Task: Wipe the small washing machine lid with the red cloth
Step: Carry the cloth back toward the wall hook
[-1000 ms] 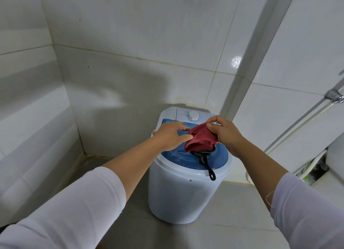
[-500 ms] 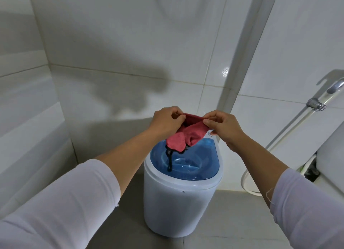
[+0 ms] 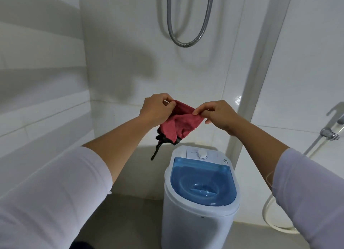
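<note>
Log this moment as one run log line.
stage: unfolding | left hand: pinching red cloth | right hand: pinching red cloth | cloth: held above washing machine, off blue lid | wiping: not started

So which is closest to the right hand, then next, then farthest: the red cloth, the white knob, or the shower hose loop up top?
From the right hand:
1. Red cloth, pinched in its fingers.
2. White knob, below, on the washing machine.
3. Shower hose loop, high on the wall.

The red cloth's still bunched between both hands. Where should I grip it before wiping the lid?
Probably bunch the red cloth at its middle in the right hand, gripping from above. It hangs slack from two pinched top corners, the left hand holding the other, with a black cord dangling clear of the blue lid.
</note>
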A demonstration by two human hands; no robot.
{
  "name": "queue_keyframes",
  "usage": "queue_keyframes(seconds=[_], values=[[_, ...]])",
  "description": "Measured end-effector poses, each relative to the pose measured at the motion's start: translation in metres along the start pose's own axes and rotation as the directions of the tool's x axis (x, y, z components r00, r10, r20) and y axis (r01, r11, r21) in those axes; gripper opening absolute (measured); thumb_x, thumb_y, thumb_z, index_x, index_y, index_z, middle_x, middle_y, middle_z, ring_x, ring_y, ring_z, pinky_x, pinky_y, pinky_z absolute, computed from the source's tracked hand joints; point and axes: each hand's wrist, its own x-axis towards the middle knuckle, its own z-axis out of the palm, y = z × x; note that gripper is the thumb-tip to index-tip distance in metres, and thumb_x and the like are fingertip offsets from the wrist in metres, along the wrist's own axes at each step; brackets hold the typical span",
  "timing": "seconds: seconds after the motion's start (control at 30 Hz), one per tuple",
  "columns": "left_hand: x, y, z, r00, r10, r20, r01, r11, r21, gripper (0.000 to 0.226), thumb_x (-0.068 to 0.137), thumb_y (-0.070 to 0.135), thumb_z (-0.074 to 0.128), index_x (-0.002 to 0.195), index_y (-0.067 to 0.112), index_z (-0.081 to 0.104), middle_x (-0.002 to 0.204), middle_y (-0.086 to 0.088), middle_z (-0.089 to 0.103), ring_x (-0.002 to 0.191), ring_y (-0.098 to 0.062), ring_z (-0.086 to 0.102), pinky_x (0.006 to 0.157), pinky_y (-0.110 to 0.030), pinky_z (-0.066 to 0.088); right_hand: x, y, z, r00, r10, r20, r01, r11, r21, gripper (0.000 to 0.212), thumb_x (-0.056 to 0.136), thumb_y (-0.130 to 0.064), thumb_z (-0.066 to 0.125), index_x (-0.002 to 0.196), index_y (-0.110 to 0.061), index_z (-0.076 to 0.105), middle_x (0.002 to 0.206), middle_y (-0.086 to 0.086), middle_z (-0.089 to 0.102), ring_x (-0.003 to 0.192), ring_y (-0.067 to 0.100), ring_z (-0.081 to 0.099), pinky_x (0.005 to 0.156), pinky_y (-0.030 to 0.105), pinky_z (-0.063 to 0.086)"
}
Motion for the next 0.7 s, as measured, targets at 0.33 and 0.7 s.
queue_keyframes(seconds=[0.33,0.7], values=[[0.023,-0.001,-0.103,0.979,0.017,-0.202,0.001,0.996,0.089,0.015,0.091,0.034,0.054,0.092,0.028,0.067,0.085,0.008,0.063,0.095,-0.018,0.062,0.086,-0.036,0.053,0.052,-0.086,0.034,0.950,-0.219,-0.224,0.192,0.972,-0.137,0.012,0.079,-0.019,0.069,0.082,-0.009,0.076,0.083,0.003,0.072,0.078,0.015,0.063,0.059,0.012,0.040],[0.140,-0.015,-0.173,0.925,0.107,-0.364,-0.056,0.987,0.149,0.021,0.092,0.029,0.055,0.102,0.018,0.070,0.094,0.001,0.067,0.094,-0.015,0.060,0.081,-0.024,0.047,0.187,-0.158,0.042,0.820,-0.486,-0.302,0.379,0.857,-0.348,0.034,0.080,0.003,0.048,0.096,-0.008,0.076,0.102,0.010,0.074,0.087,0.016,0.064,0.071,0.003,0.036]])
